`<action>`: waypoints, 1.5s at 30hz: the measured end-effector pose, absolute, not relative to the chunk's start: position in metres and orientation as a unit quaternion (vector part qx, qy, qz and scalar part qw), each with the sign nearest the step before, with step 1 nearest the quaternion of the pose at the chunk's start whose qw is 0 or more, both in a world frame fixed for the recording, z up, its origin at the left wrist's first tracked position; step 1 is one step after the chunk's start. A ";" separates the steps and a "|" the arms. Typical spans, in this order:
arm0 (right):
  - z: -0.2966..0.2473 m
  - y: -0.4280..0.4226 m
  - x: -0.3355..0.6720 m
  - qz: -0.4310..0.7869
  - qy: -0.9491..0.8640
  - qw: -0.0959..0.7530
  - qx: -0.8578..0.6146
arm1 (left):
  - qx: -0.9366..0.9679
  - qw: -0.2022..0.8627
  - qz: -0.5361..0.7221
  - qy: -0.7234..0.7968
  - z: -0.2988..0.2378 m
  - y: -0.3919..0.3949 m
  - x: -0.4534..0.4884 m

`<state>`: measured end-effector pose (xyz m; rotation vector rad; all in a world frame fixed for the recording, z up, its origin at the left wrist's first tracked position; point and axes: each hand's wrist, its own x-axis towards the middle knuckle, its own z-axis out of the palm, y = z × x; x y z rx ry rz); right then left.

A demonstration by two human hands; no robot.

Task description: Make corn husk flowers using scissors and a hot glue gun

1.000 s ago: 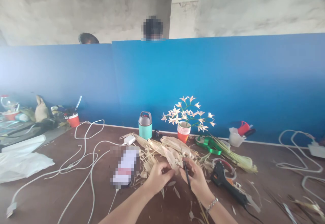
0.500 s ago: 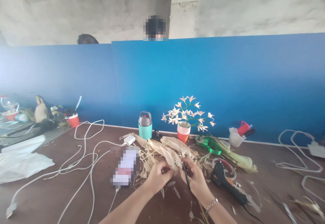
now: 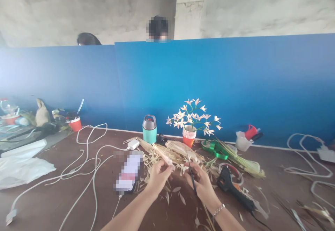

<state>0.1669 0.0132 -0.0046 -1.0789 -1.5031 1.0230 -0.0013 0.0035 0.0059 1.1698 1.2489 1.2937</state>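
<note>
Over the middle of the brown table, my left hand (image 3: pixel 159 177) pinches a pale dried husk (image 3: pixel 164 154) between thumb and fingers. My right hand (image 3: pixel 200 180), with a bracelet at its wrist, is closed around a slim dark pointed tool (image 3: pixel 192 175) that looks like tweezers. The tool's thin tip points up and away from me. A small pale scrap (image 3: pixel 186 164) shows at the right fingertips. The two hands are apart. Beyond them lie more dried husks (image 3: pixel 183 148), and cut petal-shaped pieces (image 3: pixel 182 198) are scattered below and between the hands.
Paper cups (image 3: pixel 189 136) hold pale flowers (image 3: pixel 193 115) behind the husks. A teal flask (image 3: pixel 149 133) and a phone (image 3: pixel 129 173) stand left, among white cables (image 3: pixel 95 175). Right are a glue gun (image 3: pixel 234 189), green ribbon (image 3: pixel 216 149) and a white cup (image 3: pixel 243 142). A blue partition (image 3: pixel 222 77) rises behind.
My left hand has drawn slightly left and away from the right, taking the husk with it. The gap between the hands has widened. The right hand has barely moved.
</note>
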 end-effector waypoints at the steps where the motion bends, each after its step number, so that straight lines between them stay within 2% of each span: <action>1: -0.005 0.013 0.166 0.435 -0.621 0.485 -0.436 | 0.467 0.479 0.540 0.511 0.006 0.004 -0.002; 8: -0.005 0.007 0.164 0.513 -0.618 0.420 -0.423 | 0.405 0.487 0.633 0.445 0.002 0.010 -0.007; 19: -0.004 0.003 0.162 0.555 -0.638 0.290 -0.448 | 0.312 0.534 0.666 0.417 0.008 0.010 -0.012; 38: -0.006 0.003 0.161 0.558 -0.636 0.298 -0.442 | 0.360 0.610 0.595 0.380 0.001 0.005 -0.008; 45: -0.003 0.001 0.161 0.591 -0.613 0.326 -0.411 | 0.388 0.607 0.570 0.395 0.004 0.002 -0.004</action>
